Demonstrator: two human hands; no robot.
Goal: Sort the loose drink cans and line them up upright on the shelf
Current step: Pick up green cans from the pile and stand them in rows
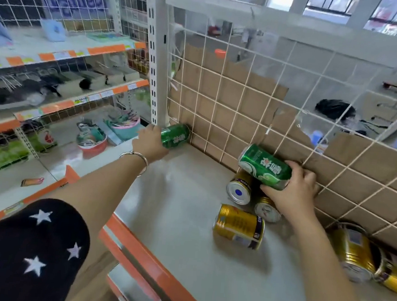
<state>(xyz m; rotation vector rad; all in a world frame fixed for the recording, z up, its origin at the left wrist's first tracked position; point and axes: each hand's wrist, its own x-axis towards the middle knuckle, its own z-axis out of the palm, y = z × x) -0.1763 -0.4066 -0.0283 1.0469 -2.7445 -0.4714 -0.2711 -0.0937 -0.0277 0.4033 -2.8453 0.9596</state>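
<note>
Far left, back corner of the shelf (176, 208): left hand (149, 144) wrapped round a green can (176, 135), close against the wire mesh (220, 99); upright or tilted, hard to tell. Centre right: right hand (292, 188) gripping a second green can (265, 166) sideways, raised over gold cans (239, 226) lying loose. Best stood flat on its base at left before letting go; then second green can turned upright, set just beside it, gold cans kept for a separate row.

Gold can (396, 282) cut off at rt edge; far shelves (65, 54) blurry.
</note>
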